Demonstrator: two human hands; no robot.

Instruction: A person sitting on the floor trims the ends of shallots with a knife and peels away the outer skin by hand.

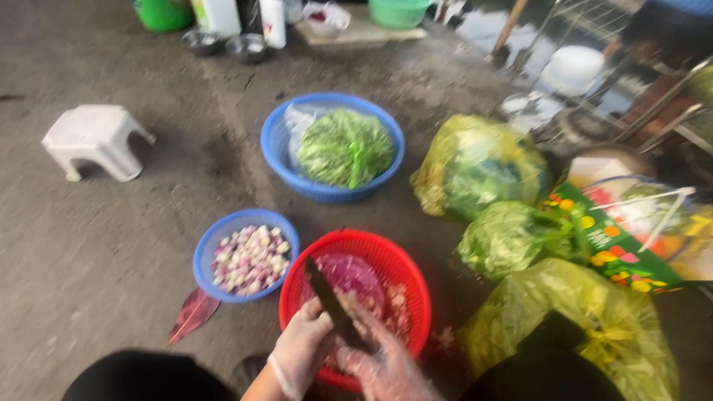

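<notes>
Both my hands wear thin clear gloves and hover over a red plastic basket [405, 267] on the concrete floor. My right hand [386, 367] grips the handle of a dark-bladed knife [330, 301], its tip pointing up and left. My left hand [301, 347] is curled against the blade; whatever is inside its fingers is hidden. The red basket holds purple-skinned bulbs and a pinkish bag [349, 275]. Left of it, a small blue basket [204, 256] contains peeled white and purple pieces [251, 258].
A larger blue basket [271, 141] with leafy greens [345, 148] sits farther out. Yellow bags of greens [475, 163] [587, 327] lie at right. A white stool [95, 139] stands at left. Steel bowls [247, 47] and a green bucket [163, 13] line the far edge.
</notes>
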